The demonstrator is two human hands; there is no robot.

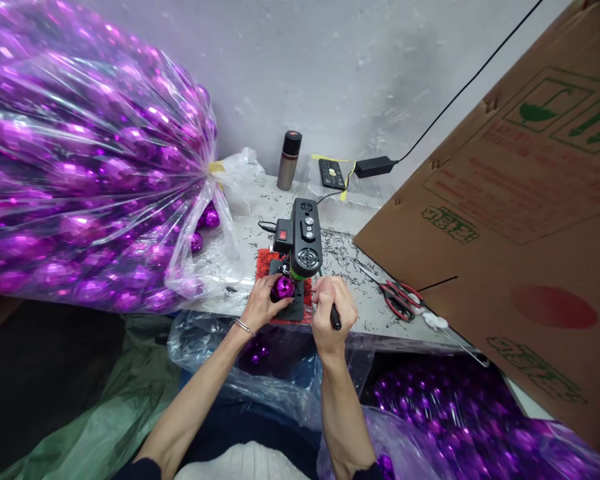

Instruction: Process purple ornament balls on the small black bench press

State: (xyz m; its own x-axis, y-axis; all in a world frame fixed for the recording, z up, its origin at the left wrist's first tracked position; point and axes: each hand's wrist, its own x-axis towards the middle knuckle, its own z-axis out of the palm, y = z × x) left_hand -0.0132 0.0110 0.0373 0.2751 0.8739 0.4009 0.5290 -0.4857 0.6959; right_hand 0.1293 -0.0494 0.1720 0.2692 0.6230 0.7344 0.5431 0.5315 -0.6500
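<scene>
A small bench machine (306,230) with a black body, a red switch and a round head stands on a red mat (265,261). My left hand (263,301), with a bracelet on the wrist, has thumb and fingers closed around a shiny purple faceted ball (283,287). It holds the ball beneath the machine's head, over the black base plate (295,311). To the right, my right hand (333,310) is closed in a fist around a black handle (335,317), whose end sticks out below. The fingers hide whether the handle joins the machine.
A large clear bag of purple balls (95,180) fills the left. Red-handled scissors (400,298) lie near a cardboard box (505,220). Behind stand a flask (289,161), a phone (331,173) and a power adapter (375,166). More purple balls (445,400) lie lower right.
</scene>
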